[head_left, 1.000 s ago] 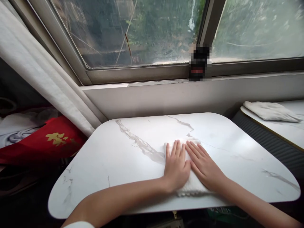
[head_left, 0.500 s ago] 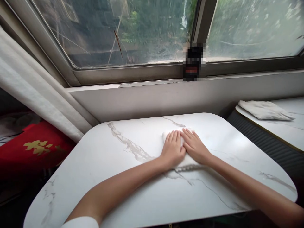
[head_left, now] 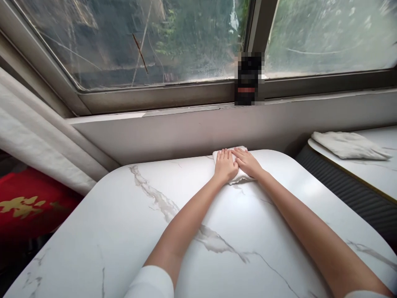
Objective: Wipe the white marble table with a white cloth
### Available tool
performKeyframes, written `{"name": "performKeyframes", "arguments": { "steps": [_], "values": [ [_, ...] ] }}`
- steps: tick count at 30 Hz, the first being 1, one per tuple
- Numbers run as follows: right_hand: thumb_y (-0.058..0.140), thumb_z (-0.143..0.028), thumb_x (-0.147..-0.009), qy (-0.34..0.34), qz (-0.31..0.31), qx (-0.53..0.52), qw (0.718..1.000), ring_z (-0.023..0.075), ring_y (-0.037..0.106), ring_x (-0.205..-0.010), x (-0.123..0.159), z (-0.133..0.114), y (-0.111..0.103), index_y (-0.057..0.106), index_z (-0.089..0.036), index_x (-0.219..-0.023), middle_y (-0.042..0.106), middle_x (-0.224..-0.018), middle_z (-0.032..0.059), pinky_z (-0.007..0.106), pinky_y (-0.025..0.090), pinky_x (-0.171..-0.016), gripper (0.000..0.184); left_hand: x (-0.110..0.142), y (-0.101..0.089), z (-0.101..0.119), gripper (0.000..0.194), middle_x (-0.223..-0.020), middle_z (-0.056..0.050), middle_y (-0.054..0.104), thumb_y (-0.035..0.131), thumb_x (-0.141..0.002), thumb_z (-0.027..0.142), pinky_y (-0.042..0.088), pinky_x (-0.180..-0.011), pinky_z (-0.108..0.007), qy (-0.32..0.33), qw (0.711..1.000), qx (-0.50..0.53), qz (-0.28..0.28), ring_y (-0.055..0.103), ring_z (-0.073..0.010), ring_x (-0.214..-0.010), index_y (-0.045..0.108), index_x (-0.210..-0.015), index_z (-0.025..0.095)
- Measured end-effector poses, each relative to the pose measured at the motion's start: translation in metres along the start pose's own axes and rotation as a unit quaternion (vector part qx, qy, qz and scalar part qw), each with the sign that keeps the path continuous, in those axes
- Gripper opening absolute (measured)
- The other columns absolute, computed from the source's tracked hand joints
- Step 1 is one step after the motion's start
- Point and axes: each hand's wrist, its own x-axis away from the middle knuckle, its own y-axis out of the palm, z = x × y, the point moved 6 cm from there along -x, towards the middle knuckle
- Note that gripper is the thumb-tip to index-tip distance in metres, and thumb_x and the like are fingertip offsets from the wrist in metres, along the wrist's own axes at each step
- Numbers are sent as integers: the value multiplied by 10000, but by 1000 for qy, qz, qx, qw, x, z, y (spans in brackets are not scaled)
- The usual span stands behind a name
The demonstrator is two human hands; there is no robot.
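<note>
At the far edge of the white marble-patterned table, my left hand lies flat on a folded white cloth. Its fingers are stretched out and point toward the window. Beside it, my right hand also presses flat on the cloth, fingers extended, the two hands touching at thumbs and fingertips. The cloth's far side reaches the table's back edge, near the wall. Most of the cloth's middle is hidden under both hands.
Beyond the table rise a low wall and a window frame. A pale curtain and a red cloth with gold print are at left. At right, another white cloth lies on a second table.
Both hands have slid forward with the cloth, from the table's middle to its far edge. My arms are now stretched further out, and the view has shifted slightly.
</note>
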Motion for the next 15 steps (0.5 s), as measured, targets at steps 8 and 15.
{"name": "performKeyframes", "arguments": {
  "steps": [8, 15],
  "values": [
    [199, -269, -916, 0, -10, 29, 1000, 192, 242, -1366, 82, 3, -17, 360, -113, -1396, 318, -1471, 102, 432, 222, -1107, 529, 56, -5, 54, 586, -1470, -197, 265, 278, -920, 305, 91, -1136, -414, 63, 998, 11, -6, 172, -275, -1377, 275, -1400, -31],
    [156, -336, -954, -10, 5, 22, 1000, 189, 240, -1366, 194, -15, -43, 182, -194, -1466, 282, -1490, 54, 476, 257, -1101, 531, 145, -26, 116, 611, -1489, -207, 187, 245, -927, 325, 110, -1127, -482, 117, 991, 54, -44, 86, -328, -1381, 224, -1413, -43]
  ]
}}
